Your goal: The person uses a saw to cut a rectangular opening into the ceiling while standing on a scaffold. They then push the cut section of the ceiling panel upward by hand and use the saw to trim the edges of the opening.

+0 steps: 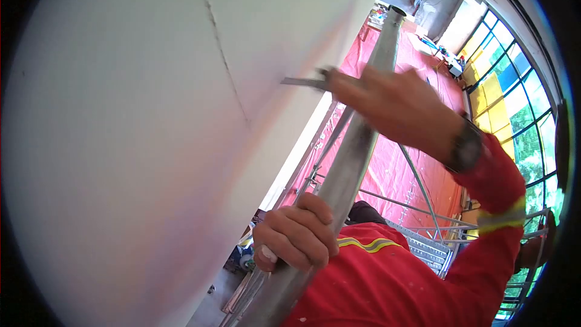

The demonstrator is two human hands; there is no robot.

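Landmark: the metal pole (345, 188), slanting from lower centre of the view up to its open end at upper right.

Left hand (296, 233): closed on the lower part of the pole, fingers curled round it, knuckles outward, one nail showing at the lower edge.

Right hand (393, 100): crosses in front of the pole's upper part, blurred. Back of the hand faces the camera; fingers are bent and pinch a thin, flat-bladed tool (305, 83). Blade points to the left of the pole, toward the white wall (139, 145); cannot tell whether its tip touches. Wrist, with a dark watch (466, 145), sits right of the pole. Red sleeve (496, 181) drops from there to a bent elbow, then back toward the body.

Left of the pole, the wall carries a thin dark line (218, 42). Right of and behind it, well below: red floor sheeting (396, 172), scaffold bars (420, 175), a perforated platform (426, 248). Farther right, tall windows (523, 94).
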